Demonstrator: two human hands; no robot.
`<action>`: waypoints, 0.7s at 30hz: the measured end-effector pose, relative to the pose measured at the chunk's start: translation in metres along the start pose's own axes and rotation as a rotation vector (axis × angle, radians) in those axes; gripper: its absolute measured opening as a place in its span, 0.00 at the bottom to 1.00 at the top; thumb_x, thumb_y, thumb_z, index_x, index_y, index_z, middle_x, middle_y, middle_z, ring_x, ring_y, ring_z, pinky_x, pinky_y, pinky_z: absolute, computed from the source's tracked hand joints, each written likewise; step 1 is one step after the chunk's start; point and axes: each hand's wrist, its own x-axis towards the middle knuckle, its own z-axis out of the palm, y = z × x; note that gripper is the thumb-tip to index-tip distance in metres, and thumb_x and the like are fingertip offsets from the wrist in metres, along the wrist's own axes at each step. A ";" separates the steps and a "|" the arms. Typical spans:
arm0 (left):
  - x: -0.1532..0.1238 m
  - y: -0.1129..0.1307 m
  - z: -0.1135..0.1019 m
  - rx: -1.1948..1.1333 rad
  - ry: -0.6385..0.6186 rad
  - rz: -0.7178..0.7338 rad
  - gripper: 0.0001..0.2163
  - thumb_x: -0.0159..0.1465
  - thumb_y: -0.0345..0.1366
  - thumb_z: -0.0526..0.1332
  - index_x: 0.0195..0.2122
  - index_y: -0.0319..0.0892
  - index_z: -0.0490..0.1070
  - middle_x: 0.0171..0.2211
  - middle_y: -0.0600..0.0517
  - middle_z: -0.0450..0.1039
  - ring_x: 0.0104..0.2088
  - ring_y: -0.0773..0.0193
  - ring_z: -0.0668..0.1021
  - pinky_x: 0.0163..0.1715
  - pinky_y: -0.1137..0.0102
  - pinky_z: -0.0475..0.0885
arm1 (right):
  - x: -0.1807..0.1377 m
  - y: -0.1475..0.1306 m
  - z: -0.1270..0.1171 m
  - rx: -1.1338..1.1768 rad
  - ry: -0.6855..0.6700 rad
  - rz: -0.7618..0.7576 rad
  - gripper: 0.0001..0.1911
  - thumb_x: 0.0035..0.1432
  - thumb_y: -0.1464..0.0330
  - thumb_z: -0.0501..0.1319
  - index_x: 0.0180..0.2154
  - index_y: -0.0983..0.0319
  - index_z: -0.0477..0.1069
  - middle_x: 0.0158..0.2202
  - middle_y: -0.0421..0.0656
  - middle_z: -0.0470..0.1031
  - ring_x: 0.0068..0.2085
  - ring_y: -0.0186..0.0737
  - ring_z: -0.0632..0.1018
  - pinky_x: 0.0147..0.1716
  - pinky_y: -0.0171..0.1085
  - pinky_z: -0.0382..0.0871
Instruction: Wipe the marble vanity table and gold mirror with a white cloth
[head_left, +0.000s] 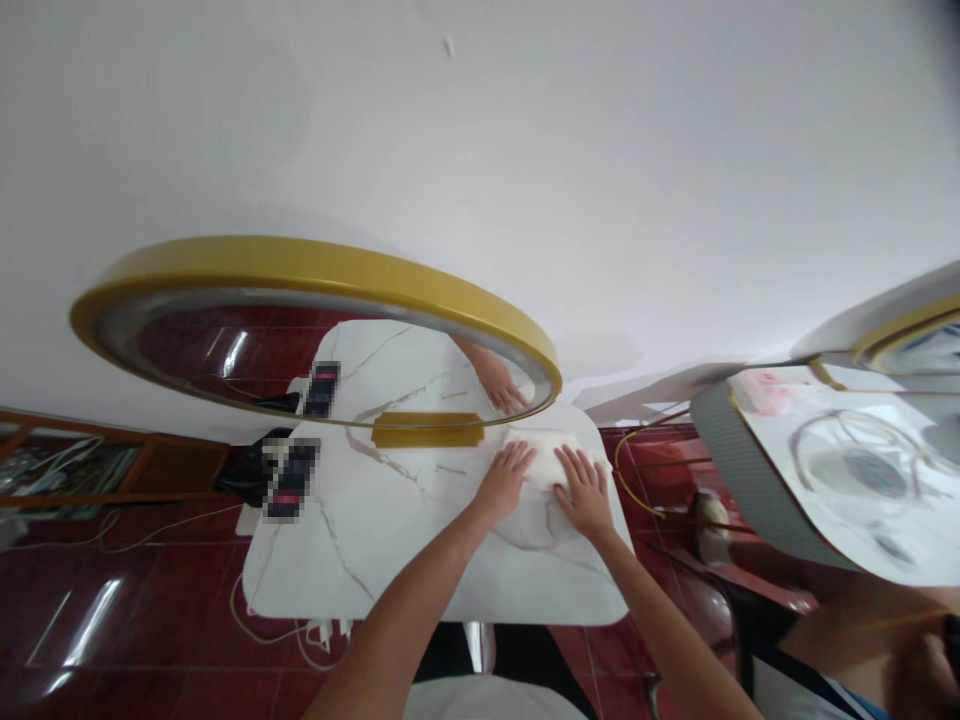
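Note:
A folded white cloth (541,442) lies near the back right of the white marbled table (420,560). My left hand (508,474) rests on the cloth's left end with its fingers stretched out. At the other end, the fingers of my right hand (584,490) are spread over the cloth from the near side. Both hands press flat, and neither is wrapped round anything. Part of the cloth is hidden under the fingers. On the table just in front of it, a thin, pale, rounded shape shows between my forearms; I cannot make out what it is.
Behind the table leans a large gold-rimmed mirror (315,262) on a gold base (427,432). A blurred-out dark object (292,482) lies at the table's left edge. Cables (262,632) trail on the red floor. To the right, a person (825,640) sits by another white table (814,490).

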 end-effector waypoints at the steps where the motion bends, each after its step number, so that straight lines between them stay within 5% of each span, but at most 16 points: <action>1: -0.014 0.005 0.004 -0.015 0.005 0.004 0.28 0.64 0.27 0.49 0.64 0.47 0.42 0.65 0.51 0.45 0.64 0.57 0.50 0.59 0.58 0.55 | -0.013 -0.004 0.000 0.000 0.002 0.001 0.33 0.60 0.64 0.47 0.64 0.58 0.37 0.64 0.42 0.49 0.64 0.45 0.48 0.60 0.52 0.38; 7: -0.111 0.032 0.028 -0.066 0.029 -0.025 0.29 0.64 0.26 0.48 0.64 0.49 0.39 0.66 0.53 0.41 0.65 0.58 0.45 0.61 0.57 0.53 | -0.093 -0.038 0.004 0.039 -0.023 -0.024 0.35 0.58 0.64 0.48 0.64 0.57 0.37 0.64 0.41 0.50 0.64 0.47 0.50 0.60 0.54 0.39; 11: -0.165 0.027 0.032 -0.072 -0.020 0.001 0.28 0.65 0.29 0.48 0.64 0.52 0.38 0.66 0.55 0.40 0.65 0.60 0.46 0.61 0.60 0.54 | -0.131 -0.068 0.009 0.067 -0.038 -0.041 0.37 0.56 0.64 0.49 0.64 0.56 0.36 0.64 0.40 0.51 0.64 0.49 0.50 0.60 0.56 0.39; 21: -0.243 -0.032 -0.009 -0.068 -0.053 -0.077 0.31 0.63 0.29 0.51 0.64 0.55 0.40 0.65 0.58 0.44 0.64 0.63 0.49 0.60 0.61 0.56 | -0.130 -0.151 0.030 0.083 -0.103 -0.206 0.36 0.57 0.64 0.50 0.64 0.56 0.37 0.64 0.40 0.47 0.63 0.52 0.50 0.59 0.56 0.44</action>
